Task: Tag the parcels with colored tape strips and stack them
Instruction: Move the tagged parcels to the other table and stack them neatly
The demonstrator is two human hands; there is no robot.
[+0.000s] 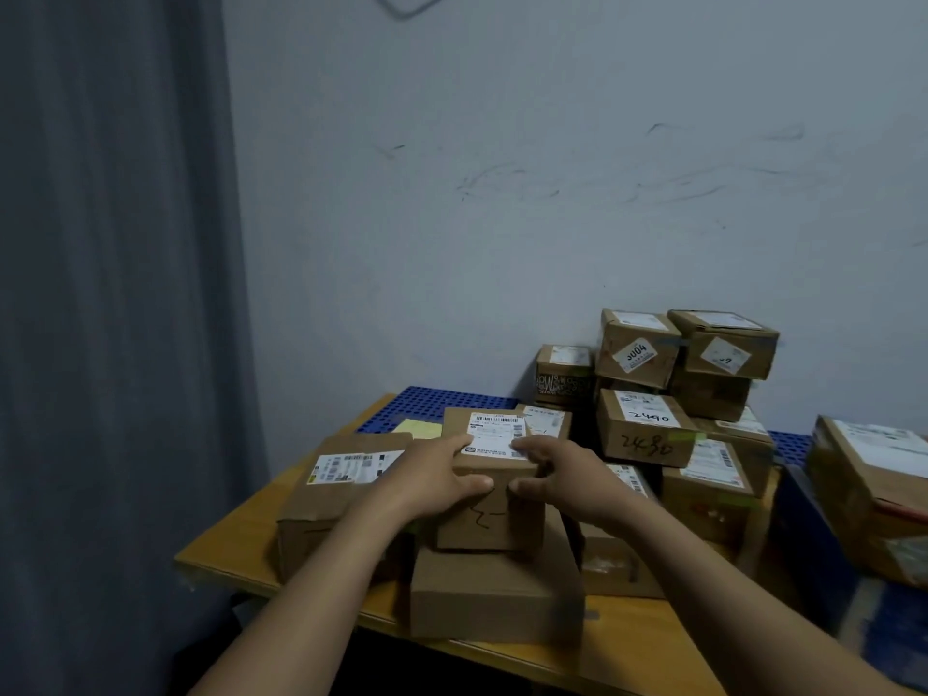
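A small cardboard parcel (489,519) with a white shipping label on top stands on a wider flat box (494,590) at the front of the wooden table (226,550). My left hand (437,474) grips the parcel's left top edge, fingers over the label and thumb on the front face. Opposite it, my right hand (557,474) grips the right top edge the same way. No coloured tape strip shows on this parcel. Green tape strips mark a box numbered 2490 (648,429) and a lower box (713,489) in the right-hand stack.
A labelled parcel (331,499) lies left of the held one. Stacked boxes (683,354) rise against the wall at back right. A large box (874,489) sits far right on blue plastic pallets (442,399). A yellow sheet (419,428) lies behind. A grey curtain (115,293) hangs left.
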